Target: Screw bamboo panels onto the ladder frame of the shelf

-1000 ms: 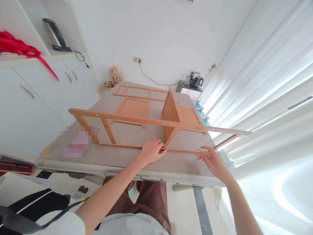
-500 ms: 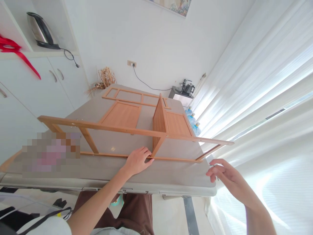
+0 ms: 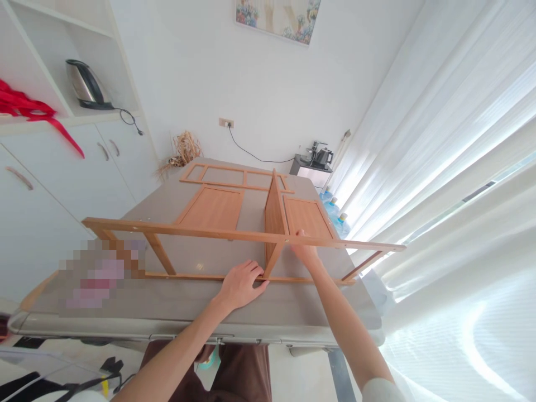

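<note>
A long wooden frame with two rails and short crosspieces stands on its edge along the near side of the table. An upright wooden panel meets it at one crosspiece. My left hand is closed on the lower rail, where that crosspiece joins it. My right hand reaches through the frame, just right of the panel, with the upper rail passing in front of it. Its fingers are curled near the panel's upper end. The rail partly hides them, and I cannot see what they hold.
Flat wooden panels and another slatted frame lie farther back on the grey table. A blurred patch covers the table's left end. Water bottles and a kettle stand are beyond its right side, near white curtains.
My right hand, which held a thin metal piece right of the frame, has moved left and in behind the upper rail. My left hand stays at the joint. The view has tilted upward.
</note>
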A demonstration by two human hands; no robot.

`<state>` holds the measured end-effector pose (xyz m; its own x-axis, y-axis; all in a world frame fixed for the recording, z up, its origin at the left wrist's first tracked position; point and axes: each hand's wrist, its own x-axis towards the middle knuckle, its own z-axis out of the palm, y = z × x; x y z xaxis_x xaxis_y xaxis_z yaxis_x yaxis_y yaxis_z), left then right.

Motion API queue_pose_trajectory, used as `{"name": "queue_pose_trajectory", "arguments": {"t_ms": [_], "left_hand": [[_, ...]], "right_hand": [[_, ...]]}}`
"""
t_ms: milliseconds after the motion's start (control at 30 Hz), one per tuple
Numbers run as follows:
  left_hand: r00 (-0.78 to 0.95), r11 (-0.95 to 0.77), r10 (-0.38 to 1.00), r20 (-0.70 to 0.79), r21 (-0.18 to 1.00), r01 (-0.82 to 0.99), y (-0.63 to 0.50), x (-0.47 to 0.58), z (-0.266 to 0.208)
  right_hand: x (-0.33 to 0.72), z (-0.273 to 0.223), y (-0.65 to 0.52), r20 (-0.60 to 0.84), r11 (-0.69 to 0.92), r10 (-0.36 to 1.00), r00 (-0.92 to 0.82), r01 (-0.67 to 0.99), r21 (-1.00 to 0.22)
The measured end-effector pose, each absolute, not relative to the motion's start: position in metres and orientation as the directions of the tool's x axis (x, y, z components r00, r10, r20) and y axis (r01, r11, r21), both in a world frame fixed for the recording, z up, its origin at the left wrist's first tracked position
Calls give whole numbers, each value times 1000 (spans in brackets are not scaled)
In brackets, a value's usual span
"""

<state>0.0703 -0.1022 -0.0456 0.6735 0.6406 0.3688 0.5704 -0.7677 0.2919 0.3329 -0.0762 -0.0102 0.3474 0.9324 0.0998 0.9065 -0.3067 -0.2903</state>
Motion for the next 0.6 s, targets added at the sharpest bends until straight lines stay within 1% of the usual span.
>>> {"name": "queue_pose_trajectory", "arguments": {"t_ms": [133,300,400,500,600], "left_hand": [[673,-771,637,376,300,562,-101,70,-45],[684,-780,625,376,304,547,-100,69,-46],[688,-784,621,375,300,544,-100,70,-47],[686,-788,616,387,300,538,-99,70,-48],[671,-806,592,446,318,500,-97,68,-47]], "right_hand": [[327,-24,-61,51,-380,917,395,906,-186],[329,-24,-65,40,-356,931,362,928,-106],[325,-13,-74,99,-354,927,362,931,-89],[318,1,-84,201,-388,895,398,918,-89],[311,14,-98,295,-428,849,438,898,-102]]}}
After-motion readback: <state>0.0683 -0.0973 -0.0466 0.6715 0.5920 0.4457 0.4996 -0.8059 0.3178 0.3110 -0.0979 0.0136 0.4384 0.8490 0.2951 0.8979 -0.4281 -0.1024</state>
